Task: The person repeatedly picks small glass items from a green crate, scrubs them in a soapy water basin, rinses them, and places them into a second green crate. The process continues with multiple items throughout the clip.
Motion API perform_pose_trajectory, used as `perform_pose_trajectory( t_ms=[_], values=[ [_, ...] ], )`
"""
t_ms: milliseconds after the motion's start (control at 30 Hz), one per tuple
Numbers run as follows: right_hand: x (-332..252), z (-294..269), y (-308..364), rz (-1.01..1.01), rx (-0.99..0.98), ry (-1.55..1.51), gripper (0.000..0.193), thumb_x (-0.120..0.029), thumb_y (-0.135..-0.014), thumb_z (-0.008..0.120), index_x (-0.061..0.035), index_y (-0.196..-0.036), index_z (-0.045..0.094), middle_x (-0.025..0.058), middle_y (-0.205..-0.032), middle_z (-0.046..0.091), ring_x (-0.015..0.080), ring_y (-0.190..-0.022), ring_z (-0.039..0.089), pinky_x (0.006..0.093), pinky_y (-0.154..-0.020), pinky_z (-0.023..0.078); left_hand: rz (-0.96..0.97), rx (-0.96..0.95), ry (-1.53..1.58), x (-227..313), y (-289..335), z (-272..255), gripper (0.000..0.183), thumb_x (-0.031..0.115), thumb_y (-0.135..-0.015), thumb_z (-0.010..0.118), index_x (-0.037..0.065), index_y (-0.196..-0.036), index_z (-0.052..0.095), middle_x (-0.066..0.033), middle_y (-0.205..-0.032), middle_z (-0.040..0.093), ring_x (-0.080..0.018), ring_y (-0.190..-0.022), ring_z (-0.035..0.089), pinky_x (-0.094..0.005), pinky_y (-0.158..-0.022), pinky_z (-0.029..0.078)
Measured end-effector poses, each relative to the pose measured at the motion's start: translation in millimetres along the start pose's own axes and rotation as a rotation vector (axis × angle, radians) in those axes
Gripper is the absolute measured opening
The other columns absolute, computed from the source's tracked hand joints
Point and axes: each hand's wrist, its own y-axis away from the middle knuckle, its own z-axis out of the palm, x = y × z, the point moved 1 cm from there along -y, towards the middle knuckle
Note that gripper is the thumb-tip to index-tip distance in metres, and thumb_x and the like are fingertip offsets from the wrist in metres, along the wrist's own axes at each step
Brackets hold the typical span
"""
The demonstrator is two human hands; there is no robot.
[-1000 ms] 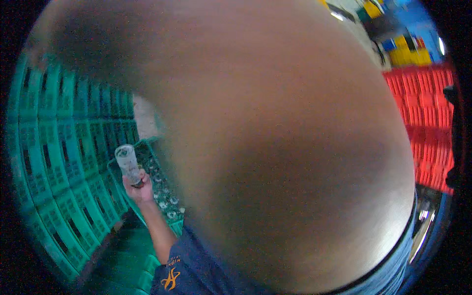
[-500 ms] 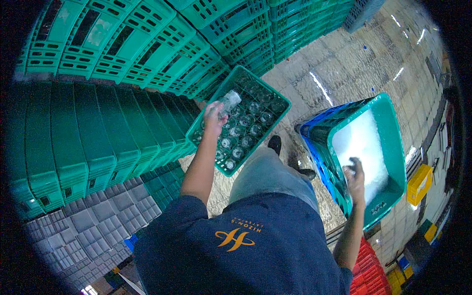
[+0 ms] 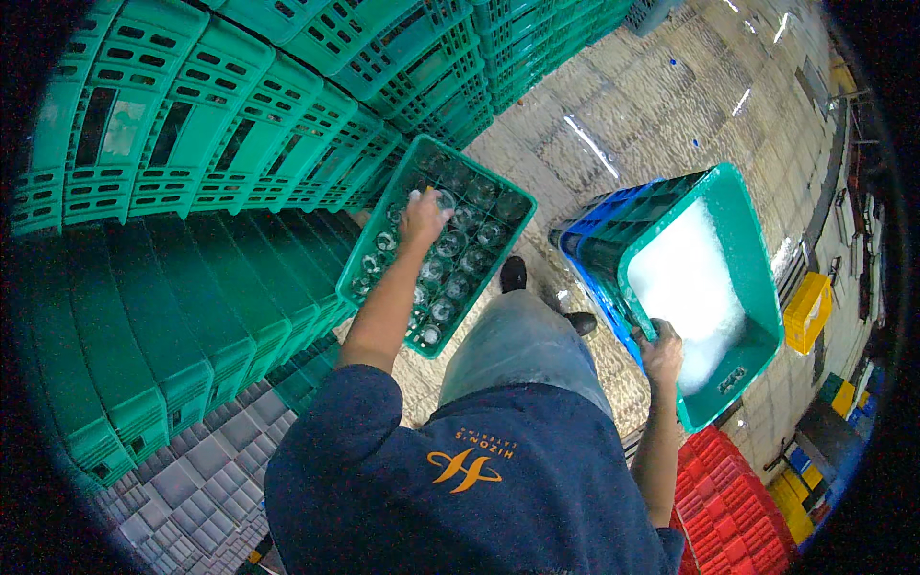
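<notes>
A green divided crate (image 3: 436,343) with clear drinking glasses standing in its compartments lies to my left. My left hand (image 3: 422,220) reaches down into it, fingers closed around a glass (image 3: 444,199) that sits low among the dividers. Part of that glass is hidden by the fingers. On my right stands a green tub (image 3: 763,316) filled with white suds (image 3: 688,283). My right hand (image 3: 661,353) is closed over the near-left rim of this tub, beside the foam.
Tall stacks of green crates (image 3: 182,278) wall off the left and far left. Blue crates (image 3: 596,230) sit under the tub. Grey crates (image 3: 206,460) lie at the lower left, red crates (image 3: 724,498) at the lower right, and a yellow crate (image 3: 807,311) beyond the tub. The tiled floor (image 3: 623,105) looks wet.
My left hand has lowered the glass from above the crate into it. My right hand has moved from over the suds to the tub's rim. The whole view has shifted slightly.
</notes>
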Motion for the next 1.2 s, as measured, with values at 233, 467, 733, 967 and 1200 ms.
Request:
perform_pose_trajectory(
  t_ms=[233,467,733,967,1200],
  values=[
    [-7.0,-3.2,-11.6,0.067,-0.078,0.066,0.041,-0.037,-0.084,0.080,-0.0024,-0.105,0.073,0.0182,-0.111,0.072,0.0417,-0.102,0.068,0.0490,-0.089,0.053,-0.121,0.277,0.048,-26.7,-31.1,3.0,0.050,0.015,-0.090,0.073,0.011,-0.137,0.056,-0.0137,-0.118,0.069,-0.0395,-0.113,0.064,-0.0546,-0.097,0.051],
    [-14.0,-0.5,-14.7,0.066,-0.068,0.095,0.040,-0.036,-0.085,0.079,-0.0022,-0.105,0.073,0.0194,-0.112,0.070,0.0432,-0.104,0.066,0.0503,-0.091,0.052,0.202,0.077,-0.310,-41.9,-44.9,24.7,0.030,0.005,-0.086,0.068,0.008,-0.116,0.061,-0.0168,-0.110,0.069,-0.0355,-0.114,0.064,-0.0567,-0.099,0.048],
    [-4.5,0.7,-18.2,-0.081,-0.081,0.039,0.045,-0.035,-0.082,0.080,0.0001,-0.109,0.070,0.0223,-0.111,0.069,0.0447,-0.100,0.066,0.0509,-0.090,0.052,0.082,-0.028,-0.269,-52.0,-83.4,24.7,0.022,0.007,-0.087,0.067,0.007,-0.109,0.064,-0.0239,-0.102,0.070,-0.0438,-0.097,0.069,-0.0529,-0.083,0.058],
    [-3.6,-10.2,-19.1,-0.289,-0.058,-0.287,0.057,-0.029,-0.081,0.082,0.0016,-0.124,0.061,0.0248,-0.128,0.061,0.0438,-0.114,0.062,0.0487,-0.090,0.054,0.250,0.296,-0.089,-26.4,-13.8,-73.3,0.021,0.008,-0.086,0.072,0.006,-0.105,0.064,-0.0204,-0.093,0.067,-0.0435,-0.090,0.066,-0.0539,-0.075,0.054],
    [-65.5,-43.7,-26.8,-0.586,0.172,-0.290,0.072,-0.014,-0.076,0.085,-0.0027,-0.139,0.051,0.0265,-0.150,0.045,0.0465,-0.138,0.046,0.0515,-0.114,0.041,0.654,0.449,0.100,104.6,86.8,-163.9,0.028,0.002,-0.075,0.080,0.005,-0.099,0.067,-0.0162,-0.098,0.069,-0.0384,-0.094,0.068,-0.0469,-0.079,0.057]
  ],
)
